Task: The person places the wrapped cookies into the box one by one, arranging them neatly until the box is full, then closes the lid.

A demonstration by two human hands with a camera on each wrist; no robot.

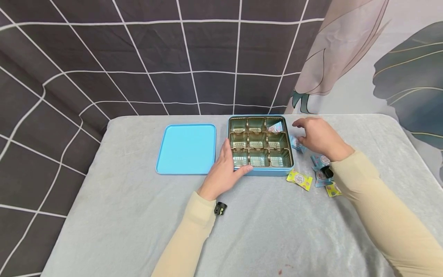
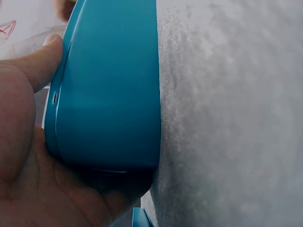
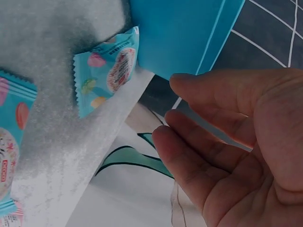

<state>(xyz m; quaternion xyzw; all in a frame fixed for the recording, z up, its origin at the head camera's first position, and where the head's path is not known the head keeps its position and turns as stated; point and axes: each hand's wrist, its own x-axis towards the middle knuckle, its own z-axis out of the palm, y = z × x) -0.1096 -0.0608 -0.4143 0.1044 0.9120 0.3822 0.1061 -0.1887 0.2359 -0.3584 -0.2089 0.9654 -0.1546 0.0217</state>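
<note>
A blue tin holds a gold tray of several square compartments. In its back right compartment lies a light blue wrapped candy. My left hand rests against the tin's front left corner, its fingers straight along the left side and thumb on the front rim. My right hand hovers past the tin's right side, fingers loosely bent with nothing between them in the right wrist view. Close to it, a blue wrapped candy lies against the tin's wall.
More blue wrapped candies and yellow wrapped candies lie right of the tin, partly hidden by the right wrist. A flat blue lid lies to the left. Grey cloth covers the table; a dark checked curtain hangs behind.
</note>
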